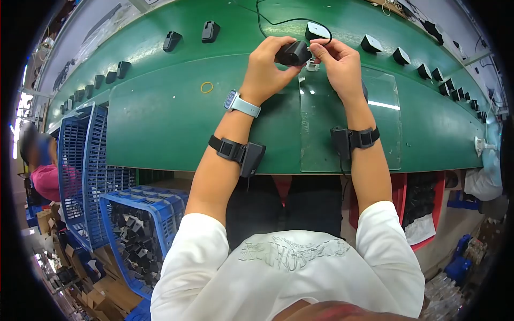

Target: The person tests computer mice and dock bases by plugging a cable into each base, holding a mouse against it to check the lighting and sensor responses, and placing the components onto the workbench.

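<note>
Crate of blue plastic lattice (171, 214), loaded with small dark pieces, stands well left of my landmark, the clear flat rectangular pane (383, 128) on the glossy green bench (160, 134). Beyond the pane and to its left I see small black boxy housings (210, 32); nearer it lies a thin yellow loop (206, 87), probably a rubber band. The left hand (267, 67), with a pale-blue-strapped watch (241, 103) at its wrist, is curled round a black blocky housing (296, 53) just beyond the pane's far left corner. I judge this housing light and stiff, likely hard plastic; its smooth faces could slip, so I favour the wide body, as gripped here, leaving the right end open. A small whitish piece (312, 66) shows just below that end, by the pane's far edge. The right hand (340, 61) has thumb and fingers drawn narrow beside the housing's right end. A thin black cable (292, 21) loops close to them, seemingly pliable; whether they pinch it I cannot tell. Beyond the pane, rightward, runs a row of black housings with white faces (370, 44).
</note>
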A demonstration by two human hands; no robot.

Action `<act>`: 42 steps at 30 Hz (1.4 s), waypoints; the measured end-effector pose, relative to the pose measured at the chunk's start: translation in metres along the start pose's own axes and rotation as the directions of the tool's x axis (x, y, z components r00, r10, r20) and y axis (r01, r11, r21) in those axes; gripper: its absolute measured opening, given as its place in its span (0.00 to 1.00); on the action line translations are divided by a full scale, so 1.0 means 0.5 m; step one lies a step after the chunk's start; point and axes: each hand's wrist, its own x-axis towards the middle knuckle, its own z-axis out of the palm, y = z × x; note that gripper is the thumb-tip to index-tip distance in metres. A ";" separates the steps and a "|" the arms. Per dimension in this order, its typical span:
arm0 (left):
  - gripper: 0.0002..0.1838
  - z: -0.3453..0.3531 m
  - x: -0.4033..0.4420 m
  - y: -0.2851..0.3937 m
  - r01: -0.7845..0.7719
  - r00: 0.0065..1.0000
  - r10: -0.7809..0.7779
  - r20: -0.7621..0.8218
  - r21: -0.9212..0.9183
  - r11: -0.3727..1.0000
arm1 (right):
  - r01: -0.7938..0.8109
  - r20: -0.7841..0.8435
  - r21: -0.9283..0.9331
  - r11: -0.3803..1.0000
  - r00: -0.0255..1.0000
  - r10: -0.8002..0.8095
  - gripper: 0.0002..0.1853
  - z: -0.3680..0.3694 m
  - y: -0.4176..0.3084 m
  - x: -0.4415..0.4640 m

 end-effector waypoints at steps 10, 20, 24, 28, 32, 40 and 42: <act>0.25 -0.003 -0.006 0.002 -0.005 0.999 0.003 0.040 0.050 0.999 | -0.039 0.028 -0.102 0.994 0.999 0.042 0.10 -0.011 -0.002 0.001; 0.26 0.018 -0.008 0.002 -0.061 0.998 0.059 0.016 0.146 0.987 | -0.032 0.040 -0.209 0.977 0.998 0.041 0.11 -0.026 -0.008 0.003; 0.27 0.015 0.003 0.014 0.121 0.991 -0.120 -0.052 0.024 0.992 | 0.220 0.128 -0.586 0.780 0.975 -0.180 0.13 -0.050 -0.031 0.012; 0.30 -0.004 -0.005 -0.017 0.546 0.836 -0.543 0.082 -0.228 0.806 | 0.072 0.026 -0.703 0.708 0.997 -0.076 0.28 -0.120 -0.040 0.007; 0.23 -0.030 0.004 -0.018 0.643 0.734 -0.620 0.277 -0.576 0.505 | 0.061 0.174 -0.934 0.353 0.939 0.298 0.42 -0.142 -0.051 -0.029; 0.23 -0.017 0.006 -0.002 0.494 0.765 -0.377 0.522 -0.851 -0.177 | 0.023 0.119 -0.340 0.940 0.993 0.019 0.25 -0.083 -0.033 0.022; 0.22 -0.011 0.011 0.015 0.530 0.768 -0.391 0.507 -0.846 -0.058 | -0.030 0.102 0.094 0.995 0.995 0.021 0.27 -0.058 -0.035 0.018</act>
